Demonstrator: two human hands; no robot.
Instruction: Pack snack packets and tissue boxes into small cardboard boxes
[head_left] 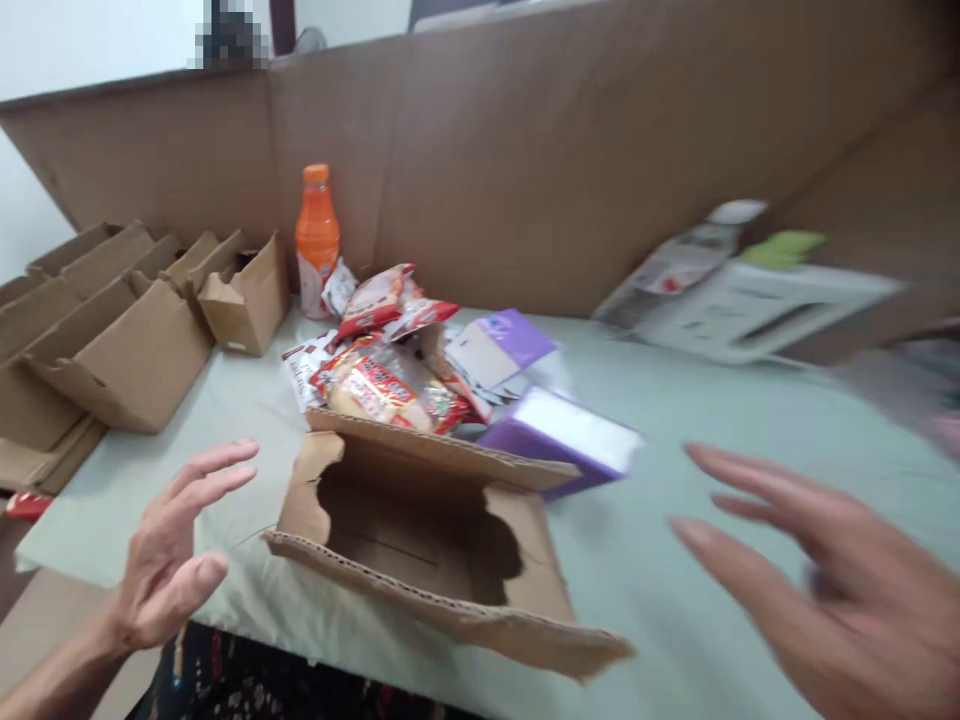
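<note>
An open-topped cardboard box [450, 615] with ragged cut edges lies at the table's front, between my hands, with nothing visible inside. My left hand [176, 550] is held to its left, fingers apart, touching nothing. To its right, my right hand [817, 570] hovers with thumb and fingers spread, blurred by motion and holding nothing. Just behind the box is a pile of red-and-clear snack packets [375, 385]. Beside them are a purple-and-white package [581, 435] and another purple-and-white packet [499, 350].
Several cardboard boxes [142, 350] stand at the left. An orange drink bottle [317, 240] stands behind the packets. A blurred white object [772, 310] with a green piece on top sits at the back right. A tall cardboard wall [540, 150] closes off the far side of the table.
</note>
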